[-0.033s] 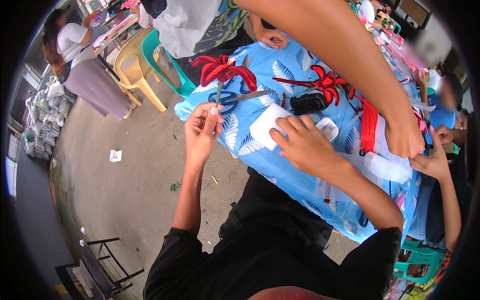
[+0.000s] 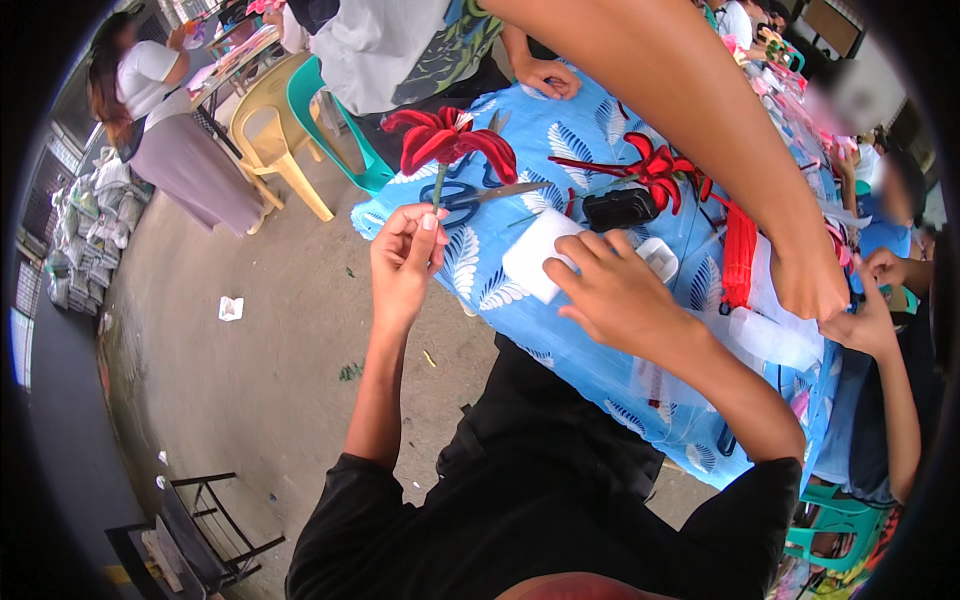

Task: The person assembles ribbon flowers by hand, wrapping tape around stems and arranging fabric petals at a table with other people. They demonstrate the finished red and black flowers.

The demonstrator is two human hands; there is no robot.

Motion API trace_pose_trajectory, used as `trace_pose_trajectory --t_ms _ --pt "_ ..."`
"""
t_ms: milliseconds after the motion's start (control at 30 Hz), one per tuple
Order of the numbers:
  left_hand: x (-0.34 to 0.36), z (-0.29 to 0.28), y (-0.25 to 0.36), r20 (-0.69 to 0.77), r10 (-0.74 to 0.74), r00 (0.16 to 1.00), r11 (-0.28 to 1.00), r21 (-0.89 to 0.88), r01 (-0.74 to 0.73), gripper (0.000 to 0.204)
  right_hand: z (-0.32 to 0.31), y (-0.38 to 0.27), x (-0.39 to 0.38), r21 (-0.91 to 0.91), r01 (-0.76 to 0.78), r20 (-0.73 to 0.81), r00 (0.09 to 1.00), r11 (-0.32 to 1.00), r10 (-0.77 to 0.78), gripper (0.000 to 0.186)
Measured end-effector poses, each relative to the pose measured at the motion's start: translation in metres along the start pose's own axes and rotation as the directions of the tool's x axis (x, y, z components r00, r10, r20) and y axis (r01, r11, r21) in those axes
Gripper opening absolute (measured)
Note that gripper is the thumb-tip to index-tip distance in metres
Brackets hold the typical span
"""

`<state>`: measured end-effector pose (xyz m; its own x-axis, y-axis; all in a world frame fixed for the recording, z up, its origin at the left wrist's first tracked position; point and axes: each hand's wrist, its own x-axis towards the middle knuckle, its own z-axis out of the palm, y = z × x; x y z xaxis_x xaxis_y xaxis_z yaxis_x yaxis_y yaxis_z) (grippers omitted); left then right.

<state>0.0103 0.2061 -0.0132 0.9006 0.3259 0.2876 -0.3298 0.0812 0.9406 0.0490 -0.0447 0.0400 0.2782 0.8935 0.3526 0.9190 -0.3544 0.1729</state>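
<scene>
My left hand (image 2: 408, 262) pinches the green stem (image 2: 439, 186) of a red flower (image 2: 450, 140) with fuzzy, curling petals, upright at the table's left edge. Spread fingers of my right hand (image 2: 620, 295) rest over the right side of a white block-like piece (image 2: 535, 258); whether they press on it I cannot tell. Behind the flower lie blue-handled scissors (image 2: 462, 203), blades pointing right. A second red flower (image 2: 655, 172) lies farther back, beside a black case-like object (image 2: 618, 208). A small white open container (image 2: 657, 258) sits just past my right hand.
Another person's arm (image 2: 700, 110) reaches across the blue leaf-patterned tablecloth (image 2: 570, 345) from the back. A bundle of red strips (image 2: 738, 262) and sheer white material (image 2: 775, 335) lie at right. Yellow (image 2: 270, 125) and green chairs (image 2: 335, 125) stand behind at left.
My right hand has shifted very slightly to the right over the white piece, its thumb a little lower. The left hand keeps its pinch on the flower's stem.
</scene>
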Motion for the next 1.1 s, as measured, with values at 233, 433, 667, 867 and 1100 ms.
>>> trace_pose_trajectory --t_ms 233,433,667,867,1100 --pt "-0.009 0.012 0.002 -0.023 0.251 0.968 0.966 -0.056 -0.251 0.029 -0.027 -0.013 0.022 0.275 -0.002 -0.169 0.984 0.961 0.051 0.02" --pt "-0.019 0.022 0.003 -0.004 0.354 0.935 0.934 0.058 -0.353 0.033 -0.047 -0.014 0.024 0.81 -0.158 -0.116 0.901 0.565 0.418 0.011" --pt "-0.016 0.039 -0.004 -0.045 0.4 0.915 0.893 -0.206 -0.401 0.038 -0.051 -0.019 0.009 0.798 -0.053 -0.228 0.896 0.601 0.382 0.016" --pt "-0.021 0.047 -0.001 -0.065 0.419 0.906 0.899 -0.11 -0.424 0.032 -0.06 -0.012 -0.007 0.953 -0.098 -0.062 0.863 0.287 0.502 0.012" --pt "-0.01 0.051 0.0 0.076 0.447 0.891 0.891 0.046 -0.451 0.043 -0.079 -0.011 -0.017 0.99 -0.09 0.129 0.891 -0.11 0.436 0.031"
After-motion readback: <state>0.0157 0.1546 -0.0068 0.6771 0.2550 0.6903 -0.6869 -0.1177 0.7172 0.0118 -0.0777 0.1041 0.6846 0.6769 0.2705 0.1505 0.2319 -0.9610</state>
